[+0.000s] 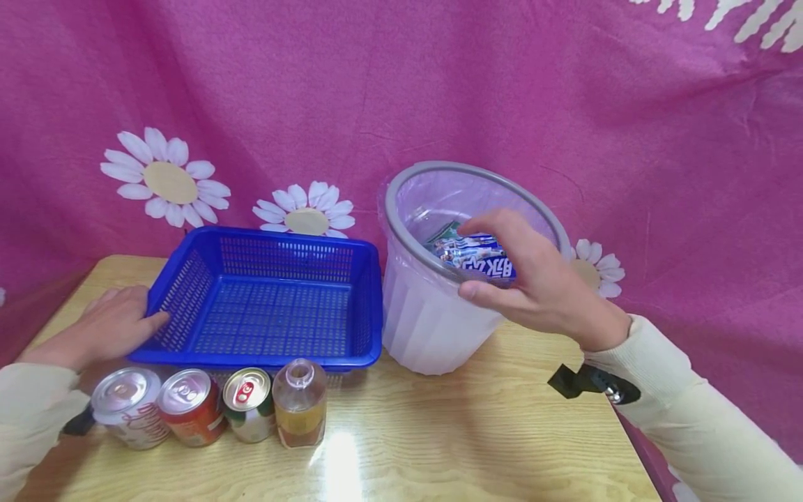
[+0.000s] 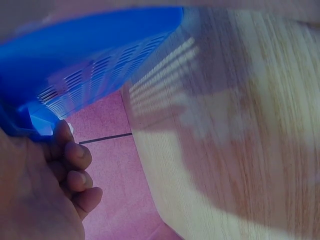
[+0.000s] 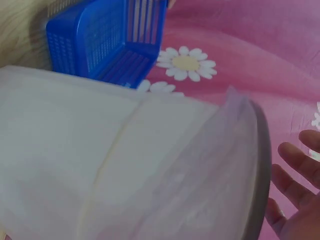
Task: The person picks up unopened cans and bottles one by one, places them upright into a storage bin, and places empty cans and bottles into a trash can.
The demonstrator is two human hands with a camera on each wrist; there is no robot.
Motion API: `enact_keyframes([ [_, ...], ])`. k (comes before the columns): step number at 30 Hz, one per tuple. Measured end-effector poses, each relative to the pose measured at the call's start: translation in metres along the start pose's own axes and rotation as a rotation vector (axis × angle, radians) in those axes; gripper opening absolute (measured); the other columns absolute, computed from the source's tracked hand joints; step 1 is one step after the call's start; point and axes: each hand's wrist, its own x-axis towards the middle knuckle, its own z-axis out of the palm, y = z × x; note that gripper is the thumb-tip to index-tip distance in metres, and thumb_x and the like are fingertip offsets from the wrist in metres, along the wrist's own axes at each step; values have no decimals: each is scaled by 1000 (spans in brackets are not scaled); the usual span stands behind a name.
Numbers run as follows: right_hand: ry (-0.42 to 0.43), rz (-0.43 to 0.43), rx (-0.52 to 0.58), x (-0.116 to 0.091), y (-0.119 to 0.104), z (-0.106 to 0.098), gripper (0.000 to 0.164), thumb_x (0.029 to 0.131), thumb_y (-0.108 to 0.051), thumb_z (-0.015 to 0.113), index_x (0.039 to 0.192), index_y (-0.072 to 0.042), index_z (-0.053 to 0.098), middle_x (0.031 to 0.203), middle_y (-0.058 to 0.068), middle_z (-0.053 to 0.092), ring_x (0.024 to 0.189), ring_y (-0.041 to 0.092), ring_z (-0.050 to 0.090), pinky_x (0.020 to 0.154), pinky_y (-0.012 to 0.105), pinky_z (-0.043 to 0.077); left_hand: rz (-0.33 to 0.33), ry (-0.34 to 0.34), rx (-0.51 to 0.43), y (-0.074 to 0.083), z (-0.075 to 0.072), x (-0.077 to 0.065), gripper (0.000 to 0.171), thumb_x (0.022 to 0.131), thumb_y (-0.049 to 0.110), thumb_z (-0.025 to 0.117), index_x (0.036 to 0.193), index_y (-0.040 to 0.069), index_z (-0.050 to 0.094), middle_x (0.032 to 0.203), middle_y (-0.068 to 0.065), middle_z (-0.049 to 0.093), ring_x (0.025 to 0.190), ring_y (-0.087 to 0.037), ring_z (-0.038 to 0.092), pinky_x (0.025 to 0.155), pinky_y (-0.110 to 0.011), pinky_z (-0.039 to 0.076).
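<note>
My left hand (image 1: pixel 119 324) grips the left rim of a blue plastic basket (image 1: pixel 370 307), thumb on top; the left wrist view shows the fingers (image 2: pixel 77 155) curled beneath the rim. Nothing lies in the basket. My right hand (image 1: pixel 533 279) is over the mouth of a white trash bin (image 1: pixel 426 328) with a grey rim and clear liner. Its fingers are spread with nothing between them, as the right wrist view shows beside the bin's rim (image 3: pixel 262 165). A blue printed wrapper (image 1: pixel 486 261) and something green (image 1: pixel 445 233) lie inside the bin.
In front of the basket stand a white can (image 1: pixel 141 418), an orange-red can (image 1: pixel 194 411), a green-and-white can (image 1: pixel 251 411) and an open clear bottle (image 1: pixel 301 418) with amber liquid. They share a wooden table (image 1: pixel 464 432). Behind hangs a pink flowered cloth (image 1: pixel 301 90).
</note>
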Motion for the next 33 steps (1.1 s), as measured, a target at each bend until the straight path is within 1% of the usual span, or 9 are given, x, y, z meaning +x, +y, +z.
enact_keyframes([
  [4, -13, -31, -11, 1, -10, 4, 65, 97, -60, 61, 133, -7, 55, 127, 10, 62, 119, 20, 56, 101, 33, 43, 1, 0, -1, -1, 1, 1, 43, 104, 30, 50, 109, -13, 55, 91, -19, 60, 91, -39, 56, 74, -45, 39],
  [8, -33, -52, -17, 1, -20, 7, 71, 97, -68, 54, 134, -7, 56, 130, 9, 61, 123, 21, 55, 103, 37, 44, 4, 3, -1, -3, 2, 2, 42, 103, 30, 50, 106, -12, 55, 90, -17, 59, 89, -38, 55, 73, -43, 39],
  [12, -49, -68, -2, 2, -27, 9, 74, 96, -69, 52, 134, -6, 56, 131, 8, 61, 125, 21, 55, 107, 37, 43, 7, 7, 0, -3, 2, 2, 41, 103, 30, 51, 104, -10, 56, 89, -16, 59, 89, -36, 55, 72, -41, 38],
  [15, -54, -82, 1, 2, -30, 11, 76, 96, -71, 50, 133, -5, 56, 130, 8, 62, 126, 21, 55, 109, 37, 42, 12, 12, -5, -3, 2, 2, 40, 103, 30, 51, 104, -10, 56, 89, -16, 59, 89, -37, 56, 72, -42, 38],
  [19, -60, -91, 6, 0, -34, 15, 76, 96, -71, 49, 133, -5, 57, 131, 7, 62, 126, 21, 55, 111, 35, 41, 13, 9, -3, -3, 2, 2, 41, 103, 30, 51, 106, -11, 56, 92, -19, 60, 90, -38, 56, 73, -45, 39],
  [26, -71, -100, 20, -1, -37, 22, 74, 96, -70, 50, 134, -7, 56, 130, 6, 62, 126, 20, 55, 109, 36, 44, 2, 0, -5, -2, 2, 1, 43, 104, 29, 50, 109, -13, 55, 93, -21, 61, 93, -40, 55, 76, -48, 39],
  [30, -69, -96, 33, -2, -38, 27, 73, 97, -69, 50, 134, -7, 56, 130, 6, 62, 126, 20, 55, 108, 36, 45, 4, 4, -12, -4, 3, 1, 44, 103, 29, 51, 111, -14, 55, 95, -21, 61, 93, -40, 55, 76, -47, 39],
  [33, -62, -101, 42, -3, -39, 30, 71, 97, -68, 51, 133, -7, 56, 131, 6, 61, 126, 20, 56, 107, 36, 46, 13, 9, -15, -4, 4, 2, 43, 103, 29, 51, 110, -13, 55, 95, -21, 62, 92, -40, 56, 75, -46, 39],
])
